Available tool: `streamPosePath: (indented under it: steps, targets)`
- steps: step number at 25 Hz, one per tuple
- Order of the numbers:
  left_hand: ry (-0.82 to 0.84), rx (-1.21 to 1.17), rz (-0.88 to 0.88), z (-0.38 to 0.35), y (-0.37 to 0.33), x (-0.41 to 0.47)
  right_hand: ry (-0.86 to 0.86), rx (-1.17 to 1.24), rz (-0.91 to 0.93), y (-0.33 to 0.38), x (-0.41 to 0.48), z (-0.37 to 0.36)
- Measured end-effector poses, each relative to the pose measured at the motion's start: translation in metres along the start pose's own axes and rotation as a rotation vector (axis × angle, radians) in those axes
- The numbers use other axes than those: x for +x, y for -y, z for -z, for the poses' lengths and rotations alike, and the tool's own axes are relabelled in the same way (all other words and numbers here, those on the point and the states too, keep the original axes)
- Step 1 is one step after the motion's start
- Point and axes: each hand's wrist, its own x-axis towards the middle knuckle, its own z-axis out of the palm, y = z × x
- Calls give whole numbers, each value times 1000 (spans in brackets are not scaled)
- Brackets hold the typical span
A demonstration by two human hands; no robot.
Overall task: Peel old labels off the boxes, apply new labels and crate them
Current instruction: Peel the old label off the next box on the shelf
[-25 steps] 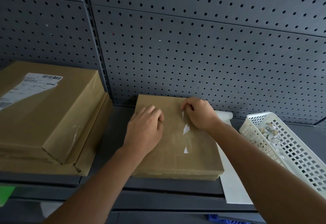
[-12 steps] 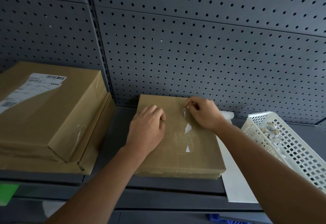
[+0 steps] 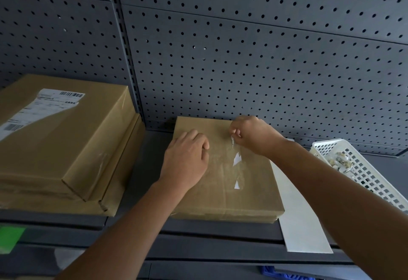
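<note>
The right hand had edged slightly up, pinching a label sliver probably best peeled low and slowly, while the left hand, grasping nothing, steadied the box.

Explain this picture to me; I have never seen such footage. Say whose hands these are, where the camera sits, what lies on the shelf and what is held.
No machine: a person's two bare hands, filmed by one head-worn camera looking forward and down. On the dark grey metal shelf lies a flat brown cardboard box. The left hand rests on it; the right hand pinches a thin white label scrap near its far edge. Left of it sits a stack of larger brown cardboard boxes, the top one bearing a printed barcode label. To the right lie a white paper sheet and a white plastic mesh basket.
</note>
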Motion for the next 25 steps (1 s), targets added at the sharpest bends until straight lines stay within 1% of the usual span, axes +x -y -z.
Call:
streamPosePath:
  steps: [3,5,9,12,15,20,22,25]
  targets:
    - [3,3,6,0,0,0,36,-36,16,2,3,-2]
    - [2,8,4,0,-1,0,42,5,10,2,1,-1]
    - [-1,9,6,1,0,0,-100,182,-41,-6,-9,1]
    - [1,9,7,2,-1,-1,-130,162,18,-7,-12,-1]
    - [1,11,8,2,-3,0,-81,102,13,-4,-6,0]
    - [-1,23,9,2,-2,0,78,-99,41,1,6,5]
    - [8,20,10,2,-2,0,122,-109,38,5,11,5]
    - [9,12,11,2,-2,0,150,-37,35,3,10,6]
